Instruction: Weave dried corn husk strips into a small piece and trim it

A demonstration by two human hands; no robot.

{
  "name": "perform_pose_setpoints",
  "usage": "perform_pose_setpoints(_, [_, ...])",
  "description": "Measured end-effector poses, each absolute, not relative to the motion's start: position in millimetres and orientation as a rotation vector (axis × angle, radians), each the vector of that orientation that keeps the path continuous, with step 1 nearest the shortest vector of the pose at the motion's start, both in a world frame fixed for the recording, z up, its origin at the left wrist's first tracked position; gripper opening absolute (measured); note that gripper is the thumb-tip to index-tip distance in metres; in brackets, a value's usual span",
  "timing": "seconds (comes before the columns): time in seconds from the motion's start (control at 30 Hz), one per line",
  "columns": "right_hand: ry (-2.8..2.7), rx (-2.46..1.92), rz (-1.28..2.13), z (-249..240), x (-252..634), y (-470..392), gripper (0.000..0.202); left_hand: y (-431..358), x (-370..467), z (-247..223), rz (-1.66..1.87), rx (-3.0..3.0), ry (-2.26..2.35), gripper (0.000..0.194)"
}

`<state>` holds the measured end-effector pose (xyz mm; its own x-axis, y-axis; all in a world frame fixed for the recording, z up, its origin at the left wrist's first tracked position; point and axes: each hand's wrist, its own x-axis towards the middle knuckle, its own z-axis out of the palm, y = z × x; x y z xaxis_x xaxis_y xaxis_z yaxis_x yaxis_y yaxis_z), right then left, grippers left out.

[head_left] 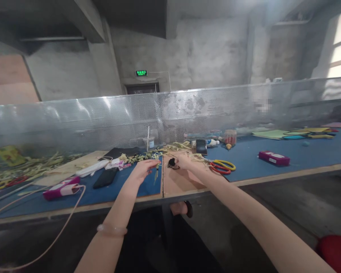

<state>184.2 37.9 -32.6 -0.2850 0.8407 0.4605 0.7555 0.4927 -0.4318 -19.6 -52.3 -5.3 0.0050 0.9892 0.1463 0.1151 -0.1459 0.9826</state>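
Observation:
My left hand (144, 170) is over the blue tabletop near a seam. Its fingertips are together at a thin yellow-green strip (156, 175), which hangs down from them. My right hand (184, 160) is closed at a small black thing (172, 163) above the brown board (176, 182); blur hides its exact kind. A dark loop shows just under that black thing. Scissors with red and yellow handles (223, 166) lie to the right of my right hand. Small dark-and-green pieces (142, 156) are scattered behind my left hand.
A black phone (105, 178) and a purple box with a cable (61, 188) lie left. Behind are a dark device (201, 147) and a jar (230, 137). Another purple box (274, 158) lies right. A perforated metal screen (125, 113) borders the back.

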Motion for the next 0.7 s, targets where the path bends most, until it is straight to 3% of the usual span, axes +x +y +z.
perform_pose_setpoints(0.2, [-2.141, -1.261, -0.015, -10, 199, 25, 0.015, -48, -11, -3, 1.224, 1.46, 1.242, 0.032])
perform_pose_setpoints(0.37, [-2.337, -0.95, -0.248, 10, 213, 5, 0.016, -40, 1, 4, 1.08, 1.646, 1.24, 0.026])
perform_pose_setpoints(0.7, [-2.428, -0.821, -0.337, 25, 209, -13, 0.014, -41, 28, 18, 0.938, 1.922, 1.241, 0.024])
